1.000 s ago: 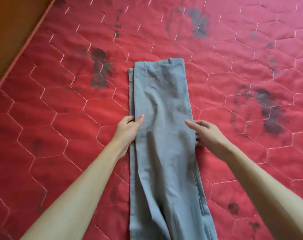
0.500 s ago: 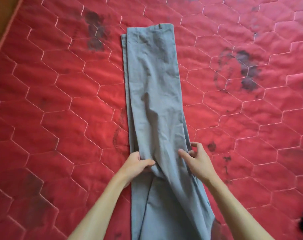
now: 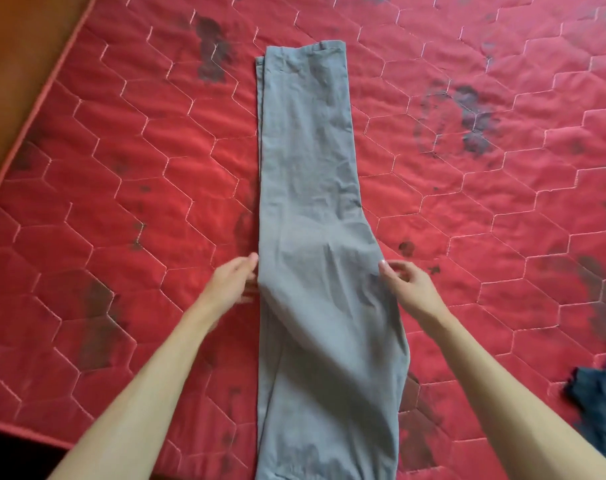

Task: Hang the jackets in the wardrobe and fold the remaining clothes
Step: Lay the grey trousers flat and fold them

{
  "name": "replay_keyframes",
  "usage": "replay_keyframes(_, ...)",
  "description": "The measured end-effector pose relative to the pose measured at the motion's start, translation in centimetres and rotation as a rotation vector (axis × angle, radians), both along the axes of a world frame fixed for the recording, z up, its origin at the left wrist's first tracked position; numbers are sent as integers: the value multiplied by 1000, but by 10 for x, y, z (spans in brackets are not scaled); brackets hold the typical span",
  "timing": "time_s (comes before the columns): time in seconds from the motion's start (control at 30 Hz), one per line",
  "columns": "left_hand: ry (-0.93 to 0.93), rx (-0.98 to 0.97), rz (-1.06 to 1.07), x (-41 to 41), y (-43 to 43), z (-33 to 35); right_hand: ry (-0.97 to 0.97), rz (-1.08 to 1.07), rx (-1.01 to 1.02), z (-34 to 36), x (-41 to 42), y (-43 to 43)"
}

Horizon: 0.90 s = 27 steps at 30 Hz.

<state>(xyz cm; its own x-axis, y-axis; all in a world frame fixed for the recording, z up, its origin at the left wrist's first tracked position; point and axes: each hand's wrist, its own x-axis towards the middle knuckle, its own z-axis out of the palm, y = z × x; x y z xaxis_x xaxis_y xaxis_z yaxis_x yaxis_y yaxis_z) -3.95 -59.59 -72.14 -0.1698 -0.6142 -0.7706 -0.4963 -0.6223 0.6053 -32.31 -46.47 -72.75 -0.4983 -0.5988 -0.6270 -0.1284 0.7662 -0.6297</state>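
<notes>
Dark blue clothes (image 3: 603,410) sit near right on the red mattress (image 3: 121,168). Left hand (image 3: 230,280) is blurry, fingers loose, at the left edge of the grey trousers (image 3: 312,202). Right hand (image 3: 410,289) has fingers loosely curled, thumb touching the right edge. The trousers lie flat mid-mattress, folded lengthwise, stretching away.

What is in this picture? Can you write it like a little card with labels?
Surface: red quilted mattress with dark stains
Garment: grey trousers, lying flat, folded lengthwise, stretching away from the person
Left hand: at the trousers' left edge, blurred, fingers fairly straight
Right hand: one fingertip at the right edge, other fingers loosely curled
Also there: dark blue cloth at the lower right
</notes>
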Motion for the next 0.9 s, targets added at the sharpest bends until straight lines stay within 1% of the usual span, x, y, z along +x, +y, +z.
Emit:
replay_keyframes(0.1, -45, 194, -92, 6, 55, -16, -123, 92, 115, -7, 7, 45)
replay_keyframes(0.13, -56, 209, -119, 8, 74, -18, -141, 121, 150, -10, 8, 61)
replay_keyframes(0.2, -76, 95, -186, 12, 106, -23, -129, 171, 193, -17, 10, 92)
replay_keyframes(0.27, -106, -33, -257, 15, 126, -25, -133, 175, 210, -21, 10, 116)
replay_keyframes(0.33, -149, -69, -309, 12, 135, -27, -177, 122, 195, -24, 8, 134)
replay_keyframes(0.43, -297, -121, -424, 4, 153, -28, -247, 9, 135, -24, 7, 149)
replay_keyframes(0.47, -337, -136, -432, 4, 160, -28, -253, -25, 109, -24, 7, 152)
replay_keyframes(0.53, -339, -147, -367, 10, 178, -31, -266, -77, 57, -22, 10, 156)
replay_keyframes(0.67, -231, -149, -112, 39, 213, -22, -320, -171, -30, -19, 21, 160)
replay_keyframes(0.73, -203, -109, -1, 60, 232, -22, -329, -177, -55, -21, 26, 163)
replay_keyframes(0.8, -127, -37, 81, 78, 251, -22, -317, -163, -69, -24, 31, 169)
replay_keyframes(0.83, -90, -8, 84, 84, 259, -21, -306, -148, -69, -24, 33, 173)
replay_keyframes(0.9, -37, 9, 4, 87, 269, -15, -264, -115, -51, -26, 40, 183)
